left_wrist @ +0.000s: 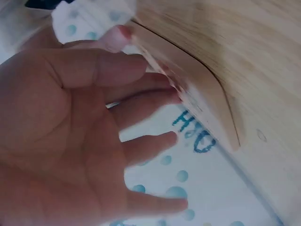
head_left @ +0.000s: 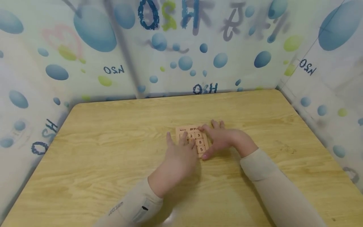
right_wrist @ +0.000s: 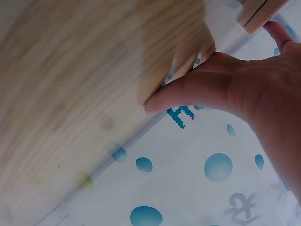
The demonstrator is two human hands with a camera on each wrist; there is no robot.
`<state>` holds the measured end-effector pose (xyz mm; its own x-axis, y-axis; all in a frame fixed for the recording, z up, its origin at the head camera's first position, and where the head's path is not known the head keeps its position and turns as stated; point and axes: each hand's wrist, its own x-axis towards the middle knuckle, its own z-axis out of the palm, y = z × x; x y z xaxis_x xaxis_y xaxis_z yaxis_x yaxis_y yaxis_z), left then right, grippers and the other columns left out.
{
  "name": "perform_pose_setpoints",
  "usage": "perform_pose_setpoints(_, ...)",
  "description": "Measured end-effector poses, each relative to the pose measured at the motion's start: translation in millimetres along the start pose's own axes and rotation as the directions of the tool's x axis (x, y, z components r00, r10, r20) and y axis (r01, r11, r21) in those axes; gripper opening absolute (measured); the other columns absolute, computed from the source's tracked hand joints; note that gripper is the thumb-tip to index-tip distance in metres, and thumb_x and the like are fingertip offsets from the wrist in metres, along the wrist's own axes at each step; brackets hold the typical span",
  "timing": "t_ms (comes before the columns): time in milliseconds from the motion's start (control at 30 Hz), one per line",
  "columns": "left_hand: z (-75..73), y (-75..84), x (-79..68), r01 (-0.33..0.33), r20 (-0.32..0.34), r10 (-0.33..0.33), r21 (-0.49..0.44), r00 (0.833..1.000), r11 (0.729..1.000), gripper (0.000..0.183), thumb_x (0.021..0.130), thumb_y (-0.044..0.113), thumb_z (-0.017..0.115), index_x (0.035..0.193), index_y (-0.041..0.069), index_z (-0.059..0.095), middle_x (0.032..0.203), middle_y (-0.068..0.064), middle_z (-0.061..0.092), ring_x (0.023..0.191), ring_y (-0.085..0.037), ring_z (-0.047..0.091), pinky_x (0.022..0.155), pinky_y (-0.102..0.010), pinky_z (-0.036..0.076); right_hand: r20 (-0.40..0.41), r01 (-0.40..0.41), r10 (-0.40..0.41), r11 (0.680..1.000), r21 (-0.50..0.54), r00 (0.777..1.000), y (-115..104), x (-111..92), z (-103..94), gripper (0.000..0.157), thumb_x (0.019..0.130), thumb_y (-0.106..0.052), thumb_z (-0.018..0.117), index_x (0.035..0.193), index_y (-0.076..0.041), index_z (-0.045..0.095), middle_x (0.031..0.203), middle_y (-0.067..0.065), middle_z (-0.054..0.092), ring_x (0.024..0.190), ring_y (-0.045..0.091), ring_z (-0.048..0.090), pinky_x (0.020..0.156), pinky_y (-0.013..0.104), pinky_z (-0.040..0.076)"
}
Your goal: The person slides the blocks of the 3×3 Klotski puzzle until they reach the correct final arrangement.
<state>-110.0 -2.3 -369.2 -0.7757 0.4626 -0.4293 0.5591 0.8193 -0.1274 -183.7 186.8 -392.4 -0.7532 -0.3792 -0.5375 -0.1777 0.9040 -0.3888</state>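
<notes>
A small wooden number sliding puzzle (head_left: pixel 200 142) lies flat near the middle of the table; the tiles 2, 3, 8 and 5 show, and the rest are hidden under the left hand. Reaching over its lower left part, the left hand (head_left: pixel 181 159) has its fingers spread, with fingertips at the tiles. In the left wrist view the fingers meet the puzzle's (left_wrist: pixel 200 70) upper face. The right hand (head_left: pixel 222 138) holds the right side, thumb at the lower right corner and index finger at the upper right. Its thumb meets the puzzle's edge (right_wrist: pixel 263 14) in the right wrist view.
The light wood-grain table (head_left: pixel 113 132) extends around the puzzle on all sides. Behind it and along both sides stand walls (head_left: pixel 170 56) covered with blue and green drops and lettering. Both forearms wear light sleeves (head_left: pixel 275 176).
</notes>
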Motion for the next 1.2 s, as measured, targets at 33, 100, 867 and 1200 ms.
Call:
perform_pose_setpoints(33,0.8,0.5,1.5,-0.028,0.008,0.028,-0.021,1.0,0.999,0.067,0.103,0.042,0.062,0.165,0.025,0.042,0.178,0.008,0.026,0.169,-0.027,0.011,0.124,-0.083,0.012,0.003,0.005,-0.005,1.0,0.006,1.0,0,0,0.4,0.119,0.08,-0.062,0.087,0.171,-0.027,0.019,0.176,0.031,-0.012,0.156,0.068,-0.014,0.118,0.089,0.009)
perform_pose_setpoints(100,2.3,1.3,2.7,-0.073,0.024,0.075,-0.068,0.997,0.995,0.072,0.102,0.042,0.064,0.167,0.028,0.036,0.179,0.012,0.022,0.17,-0.026,0.008,0.124,-0.083,0.012,0.006,0.01,-0.01,1.0,0.01,1.0,0,0,0.8,0.119,0.08,-0.06,0.088,0.171,-0.026,0.018,0.175,0.032,-0.013,0.155,0.068,-0.015,0.118,0.089,0.009)
perform_pose_setpoints(867,0.0,-35.5,5.1,-0.033,0.06,0.045,-0.193,0.997,0.981,0.068,0.101,0.016,0.063,0.165,0.026,0.042,0.177,0.012,0.026,0.169,-0.028,0.007,0.121,-0.086,0.011,0.008,-0.01,0.01,1.0,0.002,1.0,-2,2,1.4,0.12,0.079,-0.066,0.085,0.171,-0.029,0.018,0.176,0.03,-0.011,0.157,0.067,-0.014,0.117,0.09,0.01)
perform_pose_setpoints(1200,2.1,-46.7,6.8,-0.074,0.056,0.093,-0.276,0.994,0.958,0.069,0.1,0.013,0.06,0.165,0.026,0.042,0.177,0.012,0.026,0.169,-0.03,0.009,0.122,-0.084,0.011,0.012,-0.004,0.004,1.0,0.011,1.0,-1,2,0.4,0.12,0.079,-0.065,0.086,0.171,-0.029,0.017,0.176,0.031,-0.013,0.156,0.066,-0.016,0.118,0.088,0.008)
